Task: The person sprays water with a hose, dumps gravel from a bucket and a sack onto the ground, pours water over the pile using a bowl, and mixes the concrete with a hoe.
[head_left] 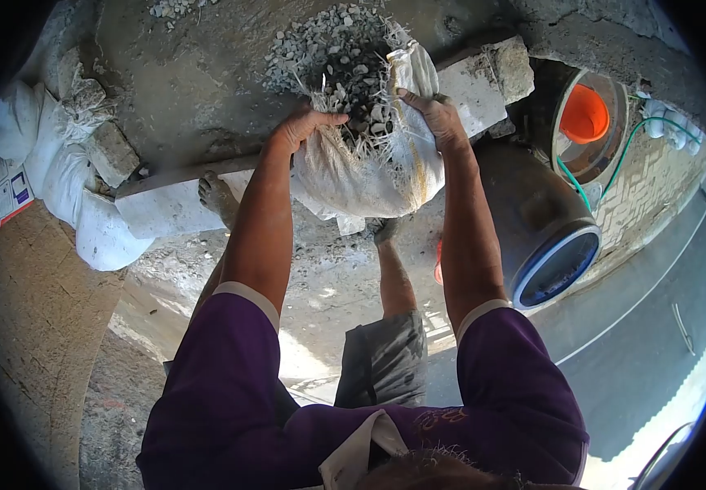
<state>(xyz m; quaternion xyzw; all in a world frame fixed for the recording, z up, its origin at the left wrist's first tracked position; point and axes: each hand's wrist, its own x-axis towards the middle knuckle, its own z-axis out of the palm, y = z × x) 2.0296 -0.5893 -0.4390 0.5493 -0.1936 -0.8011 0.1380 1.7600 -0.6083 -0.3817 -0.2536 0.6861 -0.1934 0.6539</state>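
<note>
The left hand (310,126) has its grip clenched on the near-left edge of one white woven sack (353,180), thumb pointing in across the mouth; the right hand (437,114) grasps the far-right edge, thumb pressed on the cloth. The sack is slung between the two, its mouth frayed and tipped away from the person, and grey gravel (369,126) fills the part I can see into. Straight beyond the sack, a loose gravel heap (312,53) spreads over the wet-looking ground and meets the mouth.

Two drums are to the right of the sack. The farther drum (559,151) has one orange bucket (584,114) inside its rim; the nearer one, a blue-rimmed drum (557,265), is too dark inside for me to tell its contents. One green hose (626,155) curves near them.

Well left of the sack, a printed bag (6,200) shows blue and red, its lettering too small to read. On the sack's near side, the person's purple shirt (443,441) carries chest embroidery (443,418) that I can't make out either.
</note>
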